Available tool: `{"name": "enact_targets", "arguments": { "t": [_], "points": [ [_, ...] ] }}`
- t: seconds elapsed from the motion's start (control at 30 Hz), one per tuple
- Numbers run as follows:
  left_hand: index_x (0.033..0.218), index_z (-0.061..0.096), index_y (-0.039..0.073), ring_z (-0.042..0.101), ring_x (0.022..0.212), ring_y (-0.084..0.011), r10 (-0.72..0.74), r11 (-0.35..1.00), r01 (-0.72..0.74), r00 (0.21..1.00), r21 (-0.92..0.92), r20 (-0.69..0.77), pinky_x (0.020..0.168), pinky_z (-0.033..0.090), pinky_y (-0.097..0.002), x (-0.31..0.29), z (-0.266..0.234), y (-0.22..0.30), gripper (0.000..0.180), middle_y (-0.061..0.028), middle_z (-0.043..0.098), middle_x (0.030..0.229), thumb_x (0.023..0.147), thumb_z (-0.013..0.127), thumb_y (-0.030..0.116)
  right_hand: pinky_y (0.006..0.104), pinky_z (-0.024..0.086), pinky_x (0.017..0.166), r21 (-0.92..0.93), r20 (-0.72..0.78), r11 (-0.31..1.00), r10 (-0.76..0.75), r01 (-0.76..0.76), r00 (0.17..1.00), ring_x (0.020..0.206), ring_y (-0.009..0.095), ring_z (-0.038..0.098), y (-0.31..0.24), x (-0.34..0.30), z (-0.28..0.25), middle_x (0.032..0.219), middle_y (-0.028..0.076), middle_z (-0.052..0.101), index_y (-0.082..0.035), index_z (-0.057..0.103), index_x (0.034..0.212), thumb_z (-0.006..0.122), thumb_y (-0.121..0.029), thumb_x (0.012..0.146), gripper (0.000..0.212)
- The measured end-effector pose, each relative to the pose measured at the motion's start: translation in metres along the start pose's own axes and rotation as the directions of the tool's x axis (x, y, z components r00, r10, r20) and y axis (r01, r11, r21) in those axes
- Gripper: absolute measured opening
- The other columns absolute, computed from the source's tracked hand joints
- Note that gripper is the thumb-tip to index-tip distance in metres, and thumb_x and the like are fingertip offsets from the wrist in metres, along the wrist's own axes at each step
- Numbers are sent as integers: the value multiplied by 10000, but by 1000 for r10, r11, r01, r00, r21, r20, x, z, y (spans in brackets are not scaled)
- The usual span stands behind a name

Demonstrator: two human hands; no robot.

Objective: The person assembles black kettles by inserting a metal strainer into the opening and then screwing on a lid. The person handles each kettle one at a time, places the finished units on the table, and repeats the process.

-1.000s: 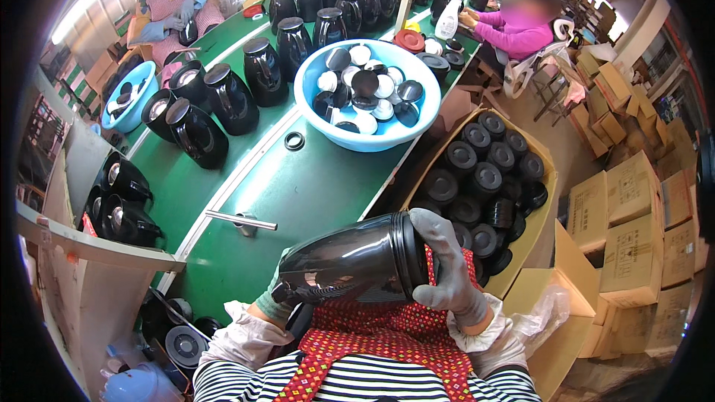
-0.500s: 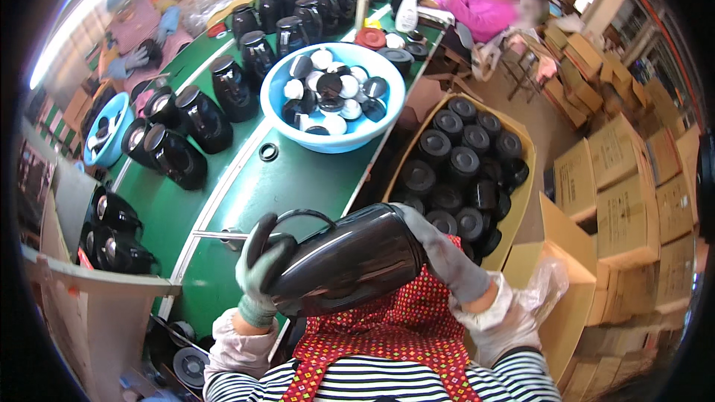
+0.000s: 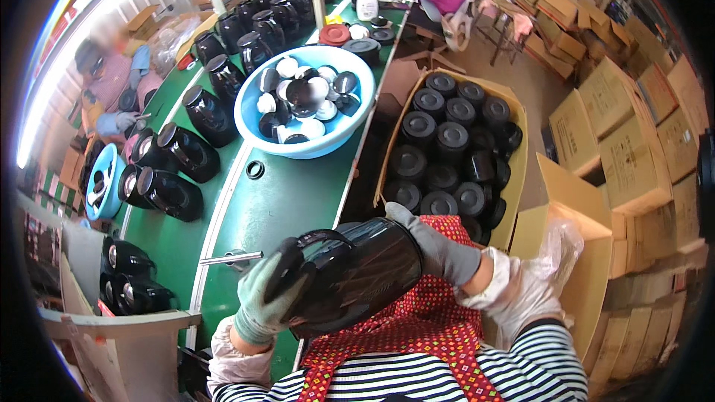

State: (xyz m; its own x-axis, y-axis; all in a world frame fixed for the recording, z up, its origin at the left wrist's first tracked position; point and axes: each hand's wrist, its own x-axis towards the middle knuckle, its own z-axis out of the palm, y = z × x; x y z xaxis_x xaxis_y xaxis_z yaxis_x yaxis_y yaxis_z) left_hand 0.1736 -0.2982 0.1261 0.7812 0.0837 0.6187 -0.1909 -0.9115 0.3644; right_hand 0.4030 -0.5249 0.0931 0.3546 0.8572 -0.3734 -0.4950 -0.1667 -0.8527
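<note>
Rolled since a second ago, the black jug point(image 3: 365, 275) is showing its handle point(image 3: 325, 236) uppermost, its long axis slanting outward to the right above the green table's point(image 3: 294, 205) right edge. Gloved left hand point(image 3: 272, 290) is grasping one end; right hand point(image 3: 441, 247) is cupping the other.

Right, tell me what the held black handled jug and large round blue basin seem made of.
Held black handled jug: glossy, probably plastic, possibly coated metal, given sharp reflections. Large round blue basin: smooth, likely moulded plastic, given its even colour.

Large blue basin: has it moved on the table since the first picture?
No. Against the white strip on the green table, the large blue basin keeps its place; the camera view shifted instead.
</note>
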Motion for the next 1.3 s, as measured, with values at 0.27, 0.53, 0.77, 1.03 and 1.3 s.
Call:
{"name": "enact_targets", "arguments": {
  "t": [0.27, 0.53, 0.77, 1.03, 1.3],
  "points": [
    [1226, 716, -48, 764, 1074, -301, -389, 774, 389, 915, -500, 109, 975, 610, -380, -59, 52, -35, 711, -204, 746, 1249, 653, 1006, 257, 381, 273, 1291, -350, 356, 273, -846, 896, 396, 1634, 243, 276, 11, -18, 18, 1782, 207, 235, -38, 302, 1698, 466, -678, 1096, 894],
    [1185, 739, -5, 780, 1035, -328, -254, 946, 246, 967, -211, -15, 941, 628, -417, 13, 10, 8, 528, -245, 712, 1277, 736, 940, 187, 391, 369, 1250, 252, 188, 965, -121, 71, 975, 1509, 285, 446, 14, -14, -8, 1704, 175, 366, -60, 309, 1686, 458, -819, 1014, 1024],
    [1271, 700, -44, 741, 1135, -291, -585, 526, 574, 779, -628, 223, 1000, 610, -399, -28, 39, -12, 743, -219, 670, 1400, 687, 1008, 296, 367, 416, 1209, -187, -13, 757, -640, 627, 769, 1429, 278, 553, 18, -26, 19, 1589, 183, 507, -1, 327, 1663, 333, -384, 1203, 599],
    [1296, 739, 7, 733, 1196, -345, -434, 579, 547, 835, -605, 339, 1048, 588, -428, -6, 23, -4, 582, -245, 707, 1350, 747, 898, 114, 464, 314, 1284, 30, 12, 968, -251, 251, 968, 1598, 371, 324, 8, -28, -6, 1751, 229, 268, -30, 290, 1702, 574, -681, 1029, 979],
    [1608, 444, 50, 521, 1481, -247, -241, 169, 621, 779, -765, 579, 1202, 498, -424, -20, 84, 14, 717, -162, 499, 1632, 985, 792, 120, 573, 315, 1250, -496, 453, 227, -755, 838, 473, 1559, 409, 346, -7, -35, 5, 1654, 257, 352, -63, 374, 1651, 598, -552, 1062, 797]
  ]
}}
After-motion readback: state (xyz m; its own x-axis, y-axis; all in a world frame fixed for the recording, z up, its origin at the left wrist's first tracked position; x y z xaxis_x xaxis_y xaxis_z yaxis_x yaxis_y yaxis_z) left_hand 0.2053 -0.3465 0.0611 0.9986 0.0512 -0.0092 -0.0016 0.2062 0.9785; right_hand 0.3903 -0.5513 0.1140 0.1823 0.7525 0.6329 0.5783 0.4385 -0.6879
